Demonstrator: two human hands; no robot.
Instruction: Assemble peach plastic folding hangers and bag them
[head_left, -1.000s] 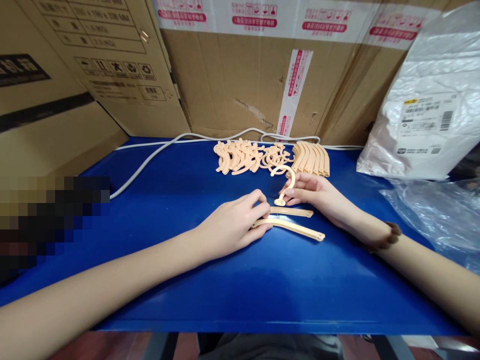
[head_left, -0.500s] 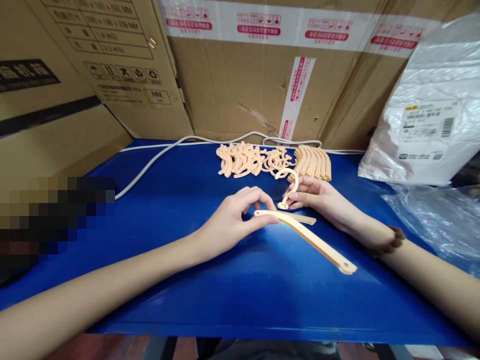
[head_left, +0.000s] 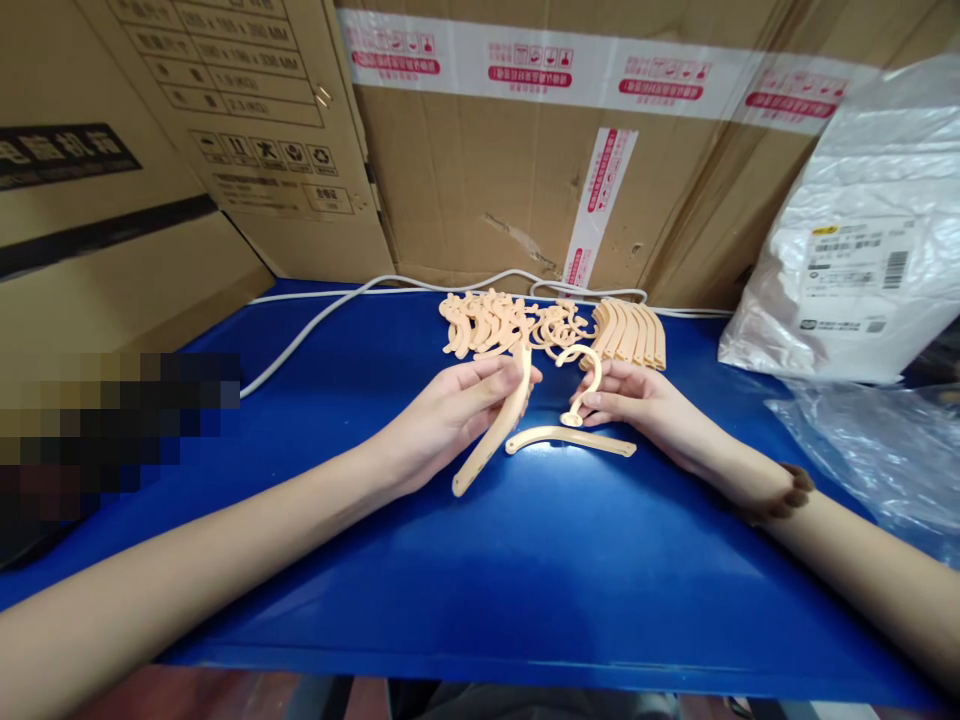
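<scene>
Between the thumb and fingers of my left hand (head_left: 457, 415) is a curved, cream plastic hanger arm (head_left: 491, 440), tilted with its lower end toward me. My right hand (head_left: 630, 395) pinches a cream hanger hook (head_left: 598, 375), its curl up and its round base down. On the blue table, just below the hook, a second hanger arm (head_left: 570, 437) lies flat, touched by neither hand. Beyond my hands lie a heap of short curved pieces (head_left: 484, 320), a pile of hooks (head_left: 556, 328) and a neat row of hanger arms (head_left: 630, 332).
The blue table (head_left: 420, 590) ends in a front edge near me. Cardboard boxes (head_left: 465, 170) stand along the back and left. A white cable (head_left: 322, 325) runs behind the pieces. At the right are a white plastic parcel bag (head_left: 840, 240) and clear plastic film (head_left: 862, 450).
My left hand has turned the hanger arm from pointing right and toward me to pointing left and toward me. The second arm now shows fully. My right hand still holds the hook.
</scene>
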